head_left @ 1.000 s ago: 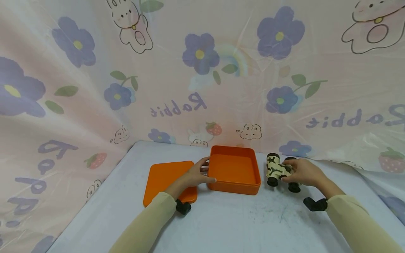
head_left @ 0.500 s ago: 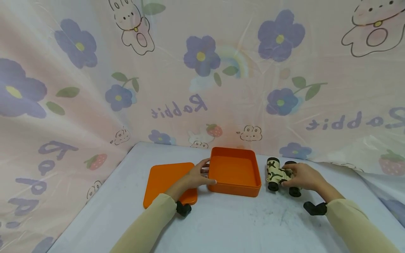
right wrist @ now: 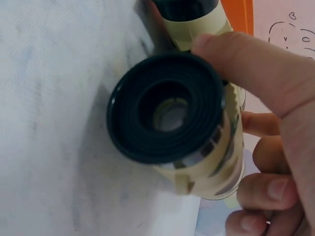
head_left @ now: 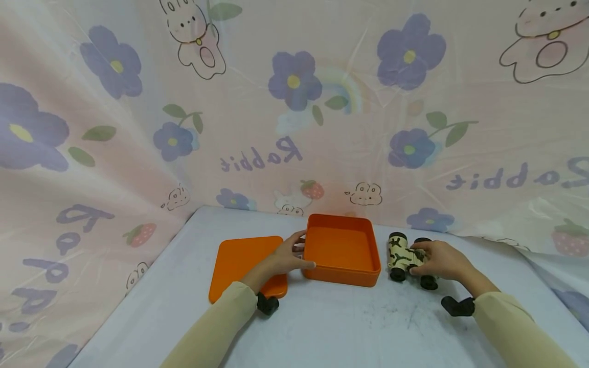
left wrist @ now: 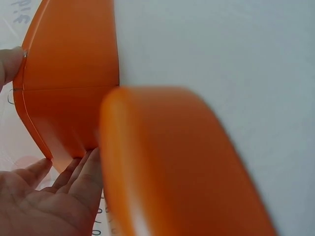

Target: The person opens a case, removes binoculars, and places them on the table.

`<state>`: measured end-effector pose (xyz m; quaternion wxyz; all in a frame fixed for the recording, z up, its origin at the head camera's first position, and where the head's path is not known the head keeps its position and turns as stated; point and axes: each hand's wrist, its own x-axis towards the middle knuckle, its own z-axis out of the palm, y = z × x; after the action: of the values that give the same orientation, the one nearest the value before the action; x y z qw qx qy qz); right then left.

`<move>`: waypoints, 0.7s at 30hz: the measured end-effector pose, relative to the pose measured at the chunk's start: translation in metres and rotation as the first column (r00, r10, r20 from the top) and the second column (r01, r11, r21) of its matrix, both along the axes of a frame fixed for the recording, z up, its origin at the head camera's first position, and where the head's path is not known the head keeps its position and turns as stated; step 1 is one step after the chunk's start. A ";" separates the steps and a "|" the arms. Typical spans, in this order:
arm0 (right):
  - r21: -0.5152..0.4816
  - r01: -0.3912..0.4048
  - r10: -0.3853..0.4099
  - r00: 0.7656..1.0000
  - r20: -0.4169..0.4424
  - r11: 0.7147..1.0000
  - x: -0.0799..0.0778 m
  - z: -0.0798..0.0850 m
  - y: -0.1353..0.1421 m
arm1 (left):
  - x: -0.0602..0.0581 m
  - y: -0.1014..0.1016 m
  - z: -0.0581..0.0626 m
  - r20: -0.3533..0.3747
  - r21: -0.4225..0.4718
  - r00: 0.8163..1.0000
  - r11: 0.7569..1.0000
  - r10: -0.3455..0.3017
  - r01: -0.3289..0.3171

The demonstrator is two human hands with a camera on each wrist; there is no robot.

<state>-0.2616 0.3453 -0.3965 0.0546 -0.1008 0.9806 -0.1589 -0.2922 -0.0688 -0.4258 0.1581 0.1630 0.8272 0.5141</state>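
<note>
An orange square box (head_left: 341, 245) sits on the table with its top uncovered. My left hand (head_left: 287, 255) is at its left side, thumb at the rim by the front corner. In the left wrist view straight fingers (left wrist: 81, 177) touch the box wall (left wrist: 69, 59). Right of the box are camouflage-patterned binoculars (head_left: 399, 254) with black ends. My right hand (head_left: 444, 259) holds them across the middle from the right, thumb on the near side. The right wrist view shows one black eyepiece (right wrist: 167, 110) up close, with the binoculars' far parts hidden.
A flat orange lid (head_left: 241, 258) lies left of the box, partly under my left forearm. The white table (head_left: 340, 327) has dark smudges in front of the binoculars. A printed curtain (head_left: 331, 153) hangs along the back and left side.
The binoculars and my right hand have moved slightly down and toward me in the head view. My left hand and the box keep their places; the view itself shifts a little.
</note>
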 end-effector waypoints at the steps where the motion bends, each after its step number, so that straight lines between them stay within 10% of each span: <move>1: -0.002 -0.002 0.002 1.000 0.001 1.000 0.000 0.000 0.000 | 0.000 0.000 0.000 -0.001 -0.001 1.000 1.000 0.001 -0.001; 21: 0.025 -0.028 0.028 1.000 0.004 0.999 -0.003 0.005 -0.006 | -0.002 -0.004 0.015 -0.112 -0.191 0.993 0.980 0.036 -0.057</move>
<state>-0.2644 0.3397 -0.3913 0.0601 -0.1136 0.9809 -0.1458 -0.2938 -0.0724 -0.4104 0.1161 0.1551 0.8841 0.4252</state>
